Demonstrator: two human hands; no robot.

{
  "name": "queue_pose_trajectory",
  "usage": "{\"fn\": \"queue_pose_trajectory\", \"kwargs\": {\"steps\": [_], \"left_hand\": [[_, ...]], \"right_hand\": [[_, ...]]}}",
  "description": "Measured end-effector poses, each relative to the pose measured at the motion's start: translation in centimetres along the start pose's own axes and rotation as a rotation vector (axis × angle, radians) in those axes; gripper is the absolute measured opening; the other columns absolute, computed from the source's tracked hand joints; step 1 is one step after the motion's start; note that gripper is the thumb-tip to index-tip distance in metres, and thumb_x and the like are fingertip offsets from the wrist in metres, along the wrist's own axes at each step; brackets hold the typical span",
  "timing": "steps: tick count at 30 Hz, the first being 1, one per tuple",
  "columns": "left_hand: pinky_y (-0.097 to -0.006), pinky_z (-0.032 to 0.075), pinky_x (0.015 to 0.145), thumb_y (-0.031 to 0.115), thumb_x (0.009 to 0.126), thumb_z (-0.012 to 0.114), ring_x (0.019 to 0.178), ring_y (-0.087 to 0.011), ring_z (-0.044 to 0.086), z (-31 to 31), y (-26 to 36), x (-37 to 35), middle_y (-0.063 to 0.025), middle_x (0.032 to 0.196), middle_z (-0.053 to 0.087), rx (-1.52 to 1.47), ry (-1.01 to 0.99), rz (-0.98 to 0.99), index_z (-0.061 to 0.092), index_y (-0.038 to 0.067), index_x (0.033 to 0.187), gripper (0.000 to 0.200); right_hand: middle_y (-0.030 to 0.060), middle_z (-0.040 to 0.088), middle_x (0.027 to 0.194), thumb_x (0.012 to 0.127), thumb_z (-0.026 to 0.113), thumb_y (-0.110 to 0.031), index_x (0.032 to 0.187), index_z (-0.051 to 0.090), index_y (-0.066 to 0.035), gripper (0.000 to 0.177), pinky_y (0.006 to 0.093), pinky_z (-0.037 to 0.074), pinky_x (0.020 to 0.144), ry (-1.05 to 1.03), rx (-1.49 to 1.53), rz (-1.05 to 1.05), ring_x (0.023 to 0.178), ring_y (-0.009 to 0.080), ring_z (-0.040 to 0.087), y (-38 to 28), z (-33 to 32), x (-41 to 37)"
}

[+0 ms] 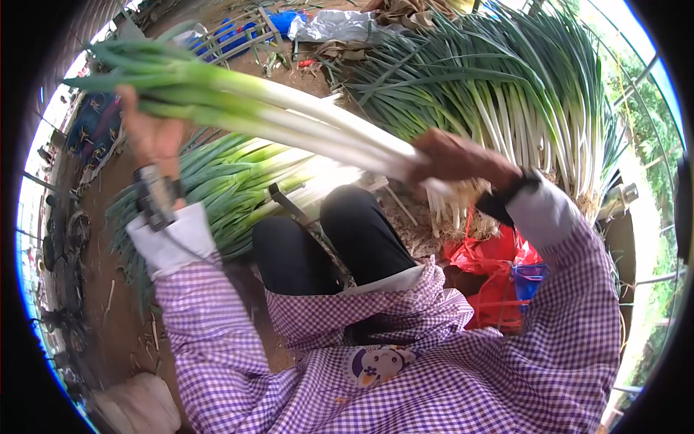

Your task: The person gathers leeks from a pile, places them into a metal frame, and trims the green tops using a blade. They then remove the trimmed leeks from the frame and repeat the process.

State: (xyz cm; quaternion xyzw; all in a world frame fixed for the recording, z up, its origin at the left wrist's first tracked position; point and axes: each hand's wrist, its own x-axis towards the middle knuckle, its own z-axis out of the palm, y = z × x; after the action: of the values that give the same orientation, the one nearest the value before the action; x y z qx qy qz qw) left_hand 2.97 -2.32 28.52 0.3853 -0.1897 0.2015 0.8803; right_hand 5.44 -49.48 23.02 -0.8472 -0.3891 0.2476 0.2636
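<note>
A bundle of long green onions (289, 108) is lifted in front of me, slanting from green leaves at upper left to white stems at lower right. Under the leafy part is my left hand (153, 130), its palm up and fingers mostly behind the leaves. My right hand (452, 155) is closed round the white stem ends, which are blurred. Below the bundle lies a pile of onions (238, 170) with white stems toward my knees. A larger heap of onions (506, 94), roots down, stands behind my right hand.
Red plastic bags (495, 278) and a blue bag (530, 278) sit by my right side. Metal greenhouse bars run along the right. A silvery sheet (332, 26) and a blue item (288, 20) lie at the back. A white sack (137, 405) is at lower left.
</note>
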Motion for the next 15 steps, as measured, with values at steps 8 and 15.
{"fn": "queue_pose_trajectory", "kwargs": {"steps": [8,15], "left_hand": [[-0.0594,0.021,0.123,0.037,0.075,0.086,0.150,-0.0358,0.026,-11.1,8.1,-12.7,-0.0143,0.162,0.030,0.077,0.246,0.180,0.034,0.012,0.155,0.099],[-0.0601,0.029,0.118,0.043,0.093,0.069,0.139,-0.0343,0.044,-20.3,-1.3,-25.7,-0.0140,0.148,0.051,-0.056,0.895,-0.004,0.045,0.003,0.146,0.071]], "right_hand": [[0.0074,0.073,0.078,0.078,0.079,-0.023,0.103,0.075,-0.009,0.029,0.0361,0.053,0.072,-0.114,-0.100,-0.279,0.075,0.0192,0.069,3.5,3.2,19.9],[0.0160,0.073,0.090,0.076,0.079,-0.020,0.105,0.075,-0.011,0.031,0.0451,0.054,0.077,-0.185,-0.294,-0.256,0.087,0.0341,0.071,11.7,11.9,23.5]]}}
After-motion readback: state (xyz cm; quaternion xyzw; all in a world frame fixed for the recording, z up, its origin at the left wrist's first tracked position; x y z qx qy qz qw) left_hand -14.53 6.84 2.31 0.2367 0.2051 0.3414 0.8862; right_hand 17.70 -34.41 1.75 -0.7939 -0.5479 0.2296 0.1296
